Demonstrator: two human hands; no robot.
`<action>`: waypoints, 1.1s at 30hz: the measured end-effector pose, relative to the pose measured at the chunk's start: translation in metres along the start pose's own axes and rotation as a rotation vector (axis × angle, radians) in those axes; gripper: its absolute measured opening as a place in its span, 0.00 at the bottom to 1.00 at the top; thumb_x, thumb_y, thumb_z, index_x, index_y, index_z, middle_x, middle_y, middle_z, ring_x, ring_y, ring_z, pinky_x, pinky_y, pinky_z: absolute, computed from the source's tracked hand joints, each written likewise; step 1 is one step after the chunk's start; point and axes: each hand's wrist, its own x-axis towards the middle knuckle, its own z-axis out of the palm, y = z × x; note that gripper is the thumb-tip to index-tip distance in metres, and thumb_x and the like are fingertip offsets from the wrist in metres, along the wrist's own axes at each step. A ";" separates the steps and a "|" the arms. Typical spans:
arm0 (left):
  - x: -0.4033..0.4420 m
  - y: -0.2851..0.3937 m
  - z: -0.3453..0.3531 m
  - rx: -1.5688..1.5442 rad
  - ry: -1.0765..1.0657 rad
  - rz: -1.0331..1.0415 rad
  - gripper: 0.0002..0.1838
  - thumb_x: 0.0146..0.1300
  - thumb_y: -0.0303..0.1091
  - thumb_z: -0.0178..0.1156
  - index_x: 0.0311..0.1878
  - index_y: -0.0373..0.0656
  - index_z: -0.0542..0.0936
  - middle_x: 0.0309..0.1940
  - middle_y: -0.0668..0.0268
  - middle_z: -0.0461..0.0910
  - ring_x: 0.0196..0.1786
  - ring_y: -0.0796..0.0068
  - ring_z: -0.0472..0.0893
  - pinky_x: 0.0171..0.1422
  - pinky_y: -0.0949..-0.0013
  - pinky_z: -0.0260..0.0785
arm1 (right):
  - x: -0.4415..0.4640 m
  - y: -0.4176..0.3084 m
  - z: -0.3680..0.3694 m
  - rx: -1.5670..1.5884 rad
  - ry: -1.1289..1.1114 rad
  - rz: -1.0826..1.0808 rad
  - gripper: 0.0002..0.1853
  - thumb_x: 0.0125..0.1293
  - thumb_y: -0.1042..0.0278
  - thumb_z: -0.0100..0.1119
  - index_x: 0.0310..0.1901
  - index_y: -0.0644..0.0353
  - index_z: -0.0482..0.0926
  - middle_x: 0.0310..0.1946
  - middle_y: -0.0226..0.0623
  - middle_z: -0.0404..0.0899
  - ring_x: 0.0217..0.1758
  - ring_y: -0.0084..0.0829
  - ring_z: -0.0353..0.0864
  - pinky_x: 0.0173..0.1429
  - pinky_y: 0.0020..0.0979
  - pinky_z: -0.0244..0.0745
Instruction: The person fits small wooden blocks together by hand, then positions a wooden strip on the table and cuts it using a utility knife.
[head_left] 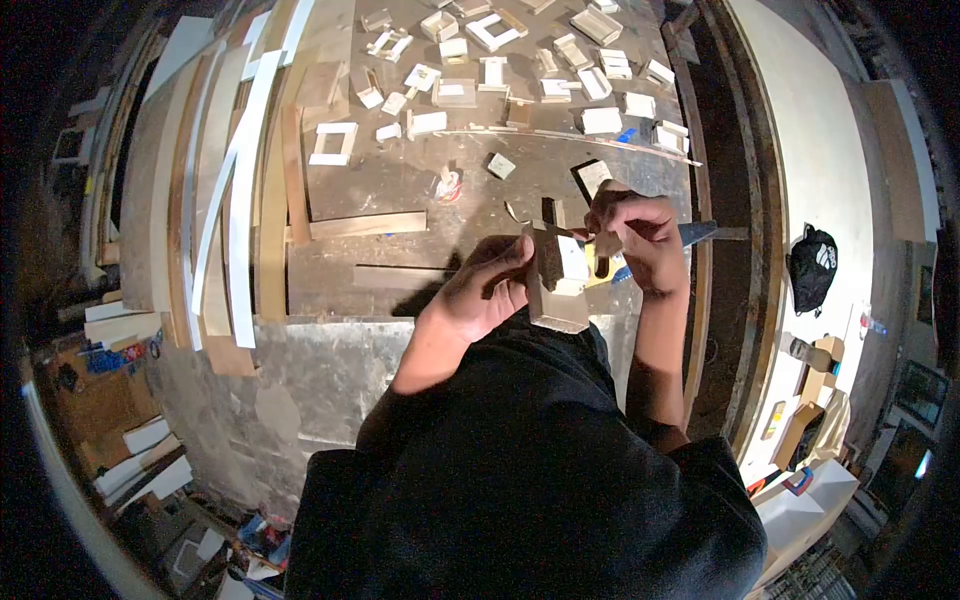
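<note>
Left grip: bare left hand [490, 288] is closed on the small tan-and-white boxy piece, apparently wood [558, 318]; thumb and fingers are set along its left edge.

Right grip: bare right hand [640, 232] is curled just beside the piece, fingertips drawn in. Whether anything is pinched there cannot be told; a small dark-brown strip [602, 264] shows directly below the fingers.

Piece position: held up over the near edge of the worn brown tabletop [480, 205], in front of the black-clothed torso, lower end tipped toward the wearer.

Weight: judged light; it is carried by one hand.

Stiffness: flat faces and straight edges are seen, so rigid walls are expected. No bend is visible.

Surface: probably dry and matt, low slip risk. Splinters possible at cut edges.

Fragility: joints are judged the weak point; thin walls could be sprung by a hard squeeze.

Best hold: opposite outer long walls, low, near the base. Pressing on the white inner face [573, 258] is better avoided.

Nearby: blue-grey flat blade-like strip [697, 233] is seen past the right wrist; pale small wooden boxes and frames [455, 93] are spread across the far side.
</note>
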 end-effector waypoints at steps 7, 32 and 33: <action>-0.005 -0.007 -0.005 -0.030 -0.023 -0.023 0.35 0.73 0.56 0.52 0.67 0.30 0.70 0.55 0.48 0.82 0.57 0.57 0.83 0.60 0.57 0.77 | 0.001 -0.004 0.001 -0.035 -0.130 -0.085 0.07 0.56 0.71 0.74 0.31 0.66 0.86 0.29 0.38 0.83 0.38 0.34 0.79 0.44 0.34 0.72; -0.014 0.022 0.049 0.060 0.145 -0.090 0.21 0.70 0.48 0.62 0.45 0.36 0.82 0.40 0.63 0.84 0.42 0.76 0.84 0.47 0.67 0.80 | 0.019 -0.051 0.009 -0.438 -0.322 -0.103 0.04 0.55 0.75 0.73 0.34 0.59 0.90 0.28 0.33 0.85 0.39 0.33 0.79 0.51 0.35 0.73; -0.014 0.024 0.051 0.059 0.145 -0.089 0.21 0.70 0.48 0.62 0.45 0.36 0.82 0.40 0.63 0.84 0.42 0.76 0.84 0.47 0.67 0.80 | 0.019 -0.053 0.011 -0.426 -0.325 -0.081 0.04 0.55 0.75 0.73 0.34 0.58 0.90 0.28 0.34 0.85 0.39 0.33 0.79 0.52 0.34 0.72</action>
